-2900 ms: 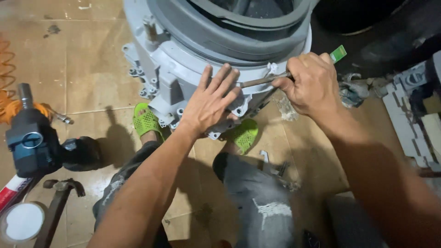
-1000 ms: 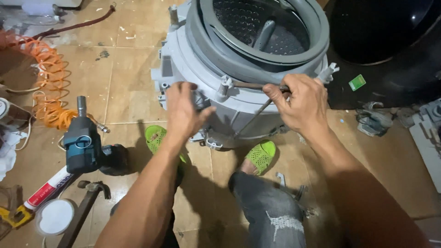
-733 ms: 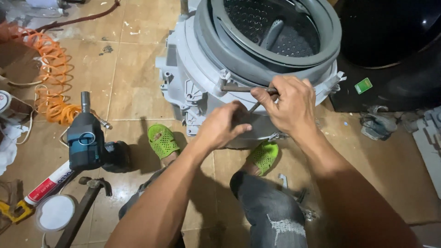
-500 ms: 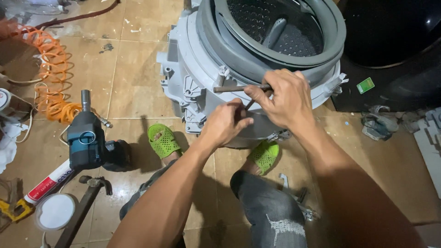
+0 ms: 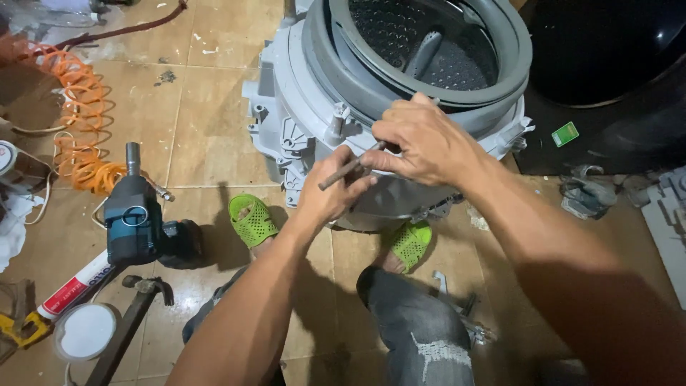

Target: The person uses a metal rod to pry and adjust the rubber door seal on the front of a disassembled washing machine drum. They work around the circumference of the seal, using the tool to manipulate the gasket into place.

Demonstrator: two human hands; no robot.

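Head view: both hands on a rod at the washer tub's rim

Head camera, looking down: a grey washing-machine tub (image 5: 300,114) stands on the tiled floor (image 5: 207,93), its grey door gasket (image 5: 518,53) seated around the opening and the perforated steel drum (image 5: 400,28) visible inside. The right hand (image 5: 421,143) rests against the tub's front rim, fingers (image 5: 382,161) pinched together on the upper end of a thin brown metal rod (image 5: 343,170). The left hand (image 5: 332,193) sits just below, its fingers curled around the rod's lower part, so the rod slants between the two hands, touching both, right against the tub wall. Whether its far end engages anything on the tub is hidden by the right hand.

As a judgement, the work on the rim looks under way rather than finished: the tub is still whole, gasket on.

Green perforated sandals (image 5: 251,220) flank the tub's base. To the left lie a dark power tool (image 5: 132,225), a hammer (image 5: 136,314), a sealant tube (image 5: 75,289) and a coiled orange air hose (image 5: 78,121).
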